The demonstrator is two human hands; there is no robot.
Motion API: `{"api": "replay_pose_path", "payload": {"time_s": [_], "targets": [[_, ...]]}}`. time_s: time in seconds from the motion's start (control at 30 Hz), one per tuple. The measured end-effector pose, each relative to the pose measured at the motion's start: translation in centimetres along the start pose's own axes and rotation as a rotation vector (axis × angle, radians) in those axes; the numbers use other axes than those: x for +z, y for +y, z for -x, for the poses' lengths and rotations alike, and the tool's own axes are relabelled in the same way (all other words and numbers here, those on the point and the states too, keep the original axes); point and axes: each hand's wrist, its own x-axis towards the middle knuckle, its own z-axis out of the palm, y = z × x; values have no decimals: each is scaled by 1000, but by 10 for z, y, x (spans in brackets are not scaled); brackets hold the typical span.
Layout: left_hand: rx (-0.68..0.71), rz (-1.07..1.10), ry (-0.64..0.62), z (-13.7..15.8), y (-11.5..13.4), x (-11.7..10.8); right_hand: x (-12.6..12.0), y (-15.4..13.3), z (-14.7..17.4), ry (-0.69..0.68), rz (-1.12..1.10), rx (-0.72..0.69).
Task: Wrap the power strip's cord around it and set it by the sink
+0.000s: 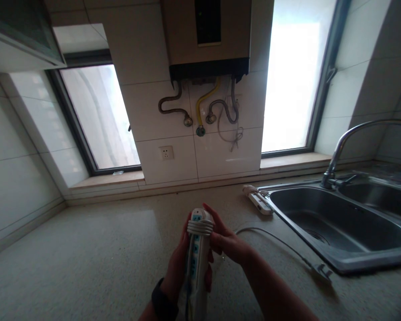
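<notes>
A white power strip (200,263) with blue-green sockets stands lengthwise in front of me, held up over the countertop. My left hand (177,261) is wrapped round its left side, with fingertips showing at the right edge. Several turns of white cord (200,227) circle the strip near its far end. My right hand (225,238) closes on the coiled cord and the strip's right side. From there the loose cord runs right across the counter to a plug (321,272) lying near the sink.
A second white power strip (259,203), its cord wound round one end, lies beside the steel sink (341,223). A curved faucet (337,151) rises behind. The wall carries a socket (166,153) and a water heater (207,35) with hoses. The pale countertop (96,249) extends left.
</notes>
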Motion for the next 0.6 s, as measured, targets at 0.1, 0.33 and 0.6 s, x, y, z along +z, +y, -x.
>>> {"api": "replay_pose_path", "payload": {"time_s": [0.1,0.33,0.6], "targets": [[-87,53,24,2,-1,-1,0,1,1,-34,-71,17],[-188,-60,127,0,5,10,4,-7,-1,5,-70,-12],[246,-718,284,2,13,-9,-3,-3,-2,304,374,4]]}}
